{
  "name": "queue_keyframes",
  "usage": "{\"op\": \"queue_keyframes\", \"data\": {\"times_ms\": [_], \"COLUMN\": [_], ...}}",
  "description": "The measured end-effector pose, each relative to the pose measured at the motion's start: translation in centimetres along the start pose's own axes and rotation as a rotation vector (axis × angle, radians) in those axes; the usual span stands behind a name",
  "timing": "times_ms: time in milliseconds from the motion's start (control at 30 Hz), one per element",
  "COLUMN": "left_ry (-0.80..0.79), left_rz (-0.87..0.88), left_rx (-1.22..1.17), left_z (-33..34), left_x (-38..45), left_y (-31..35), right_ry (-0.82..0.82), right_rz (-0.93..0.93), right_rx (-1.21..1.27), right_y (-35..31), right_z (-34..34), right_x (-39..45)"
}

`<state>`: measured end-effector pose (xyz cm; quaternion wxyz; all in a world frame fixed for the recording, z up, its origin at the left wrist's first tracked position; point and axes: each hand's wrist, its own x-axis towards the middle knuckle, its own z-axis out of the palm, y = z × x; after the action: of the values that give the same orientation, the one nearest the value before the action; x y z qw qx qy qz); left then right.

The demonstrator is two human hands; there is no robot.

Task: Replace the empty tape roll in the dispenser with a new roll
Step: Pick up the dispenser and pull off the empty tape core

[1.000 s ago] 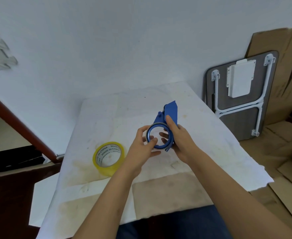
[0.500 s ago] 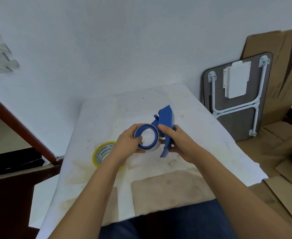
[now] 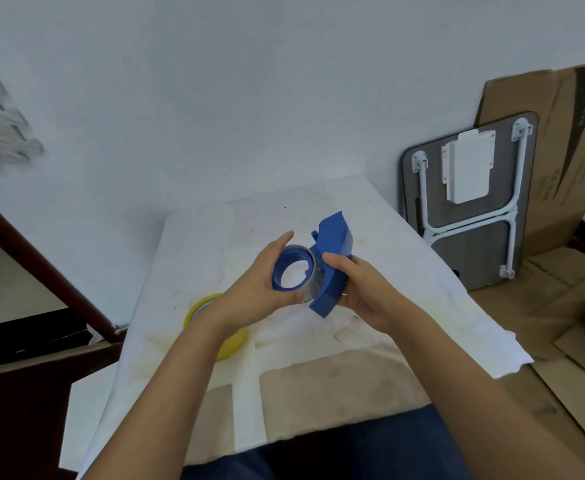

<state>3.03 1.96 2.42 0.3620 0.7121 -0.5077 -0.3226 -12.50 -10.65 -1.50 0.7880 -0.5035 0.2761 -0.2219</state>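
Note:
Above the white-covered table (image 3: 405,278), my right hand (image 3: 360,289) grips the blue tape dispenser (image 3: 334,244) by its lower body. My left hand (image 3: 256,292) is wrapped around the blue ring hub with the empty grey core (image 3: 286,270) on it, right at the dispenser's left side. I cannot tell whether the hub still touches the dispenser. The new yellow tape roll (image 3: 199,308) lies flat on the table at the left, mostly hidden under my left wrist.
A folded table (image 3: 467,206) with white legs leans on the wall at the right, with cardboard (image 3: 561,140) behind it and on the floor. A dark wooden bed frame (image 3: 42,265) runs along the left.
The dispenser turned edge-on, and my left hand closed around the ring hub and drew it leftward from the dispenser body. My left arm now covers more of the yellow roll.

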Motion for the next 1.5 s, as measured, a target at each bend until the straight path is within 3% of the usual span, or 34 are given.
{"op": "queue_keyframes", "data": {"times_ms": [100,267,400,467,733,967,1133,1300,1500], "left_ry": [0.106,0.242,0.425,0.493,0.377,0.286,0.219,0.246,0.149], "left_rz": [0.063,0.029,-0.085,-0.182,-0.481,-0.467,-0.453,-0.330,-0.467], "left_rx": [0.154,0.124,-0.100,-0.207,0.476,0.605,0.572,0.242,0.209], "left_z": [0.4,0.6,0.0,-0.9,-4.2,-3.9,-4.3,-6.9,-8.3], "left_x": [0.4,0.2,-0.3,-0.1,5.4,8.6,8.7,4.9,-1.7], "left_y": [0.4,0.3,-0.5,-1.1,-5.2,-6.3,-6.2,-5.6,-7.3], "right_ry": [0.000,0.094,0.314,0.342,0.338,0.305,0.289,0.264,0.225], "right_rz": [-0.014,-0.025,-0.041,-0.055,-0.040,-0.019,-0.012,-0.010,-0.050], "right_rx": [-0.035,-0.100,-0.104,-0.069,-0.041,-0.077,-0.102,-0.050,-0.036], "right_y": [-0.5,-1.1,-0.7,-0.6,-0.1,0.3,0.9,2.0,2.7], "right_z": [0.4,0.7,0.0,-0.2,0.4,1.3,1.8,3.3,4.7], "right_x": [0.2,0.2,0.5,0.7,2.8,4.1,4.4,4.4,3.6]}}
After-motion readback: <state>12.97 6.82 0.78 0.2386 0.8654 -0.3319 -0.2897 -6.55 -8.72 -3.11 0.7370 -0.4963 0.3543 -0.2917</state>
